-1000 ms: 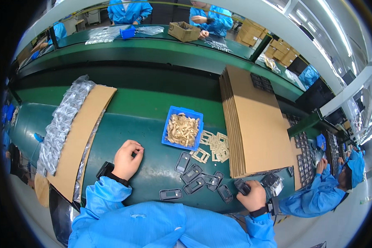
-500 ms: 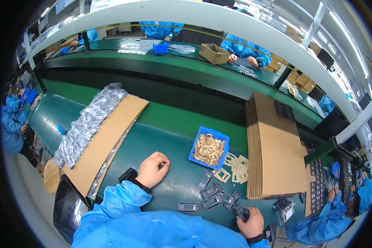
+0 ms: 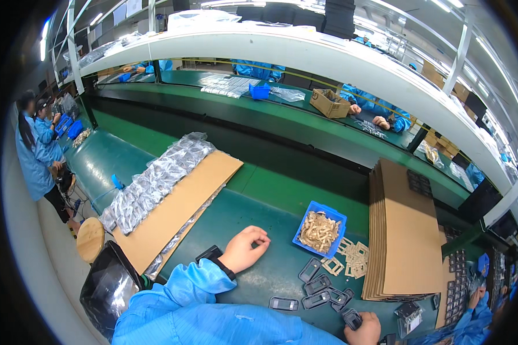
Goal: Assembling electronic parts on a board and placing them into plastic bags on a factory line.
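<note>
My left hand rests over the green bench with its fingers curled together. Whatever may be between its fingertips is hidden. At the lower edge, my right hand grips a black plastic casing. Beside that casing lie several similar dark rectangular casings, some overlapping, and one flat casing sits apart to their left. Beyond them stands a blue bin filled with small beige pieces. Loose beige frames are scattered to the right of the bin.
A tall stack of cardboard sheets stands at the right. On the left, clear plastic-wrapped parts lie on cardboard. A bagged dark part lies near the right front. A shelf crosses overhead, and co-workers in blue sit around.
The whole view has swung, so the bench and its contents appear farther right and lower. My left hand stays curled, and my right hand keeps hold of the casing.
</note>
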{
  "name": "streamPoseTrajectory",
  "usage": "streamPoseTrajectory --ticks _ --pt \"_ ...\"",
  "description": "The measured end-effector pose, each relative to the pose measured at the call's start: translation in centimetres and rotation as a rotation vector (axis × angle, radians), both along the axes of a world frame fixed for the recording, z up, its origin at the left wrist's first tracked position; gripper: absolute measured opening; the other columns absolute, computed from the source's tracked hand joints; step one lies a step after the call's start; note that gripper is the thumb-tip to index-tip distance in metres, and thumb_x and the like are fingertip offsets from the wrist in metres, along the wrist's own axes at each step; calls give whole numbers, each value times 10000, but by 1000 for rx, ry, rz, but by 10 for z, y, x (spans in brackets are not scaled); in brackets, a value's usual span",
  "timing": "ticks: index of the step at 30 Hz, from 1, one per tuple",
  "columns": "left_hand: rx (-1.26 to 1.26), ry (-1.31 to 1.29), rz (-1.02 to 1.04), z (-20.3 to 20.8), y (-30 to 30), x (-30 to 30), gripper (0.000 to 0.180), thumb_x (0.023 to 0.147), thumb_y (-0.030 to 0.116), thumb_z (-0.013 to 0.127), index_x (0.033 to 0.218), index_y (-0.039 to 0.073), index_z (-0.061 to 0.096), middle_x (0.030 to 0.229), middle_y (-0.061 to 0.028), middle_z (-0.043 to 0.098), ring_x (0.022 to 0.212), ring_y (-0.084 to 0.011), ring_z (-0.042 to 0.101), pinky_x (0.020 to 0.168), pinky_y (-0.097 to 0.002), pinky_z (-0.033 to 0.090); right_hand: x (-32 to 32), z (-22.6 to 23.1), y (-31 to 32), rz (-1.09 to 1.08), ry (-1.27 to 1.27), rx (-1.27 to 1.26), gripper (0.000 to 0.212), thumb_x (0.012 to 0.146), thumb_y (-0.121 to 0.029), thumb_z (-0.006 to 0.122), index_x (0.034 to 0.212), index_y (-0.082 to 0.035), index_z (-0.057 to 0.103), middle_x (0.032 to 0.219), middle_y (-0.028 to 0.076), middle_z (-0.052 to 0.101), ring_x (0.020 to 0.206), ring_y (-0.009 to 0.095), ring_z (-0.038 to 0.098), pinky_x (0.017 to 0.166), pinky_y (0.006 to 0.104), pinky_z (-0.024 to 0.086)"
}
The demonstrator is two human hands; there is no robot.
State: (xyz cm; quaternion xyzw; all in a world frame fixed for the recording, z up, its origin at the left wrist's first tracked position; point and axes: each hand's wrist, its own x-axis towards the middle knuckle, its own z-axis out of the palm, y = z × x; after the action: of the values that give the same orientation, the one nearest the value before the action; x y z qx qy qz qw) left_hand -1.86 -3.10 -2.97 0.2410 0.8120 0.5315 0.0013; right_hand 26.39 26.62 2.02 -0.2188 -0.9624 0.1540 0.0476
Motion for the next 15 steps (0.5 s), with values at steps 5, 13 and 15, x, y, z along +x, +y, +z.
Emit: streamPoseTrajectory --ticks 5,13,15 --pt "412 -16 43 36 30 -33 87 920 71 655 958 -4 677 1045 -69 642 891 -128 622 764 -255 502 8 46 12 37 -9 -161 416 727 -245 728 1066 -12 663 968 244 656 891 420 633 830 469 510" --pt "288 40 66 7 100 -112 100 903 91 667 962 15 692 921 -59 664 796 -126 613 717 -261 505 -36 176 127 166 24 -252 447 681 -89 779 1110 1 686 929 149 702 838 234 678 791 353 536" --pt "238 221 73 3 114 -119 80 894 55 650 947 4 682 999 -100 647 838 -163 636 729 -270 517 -60 189 177 156 19 -195 411 699 -62 769 1093 13 678 892 90 679 807 162 638 775 316 524"
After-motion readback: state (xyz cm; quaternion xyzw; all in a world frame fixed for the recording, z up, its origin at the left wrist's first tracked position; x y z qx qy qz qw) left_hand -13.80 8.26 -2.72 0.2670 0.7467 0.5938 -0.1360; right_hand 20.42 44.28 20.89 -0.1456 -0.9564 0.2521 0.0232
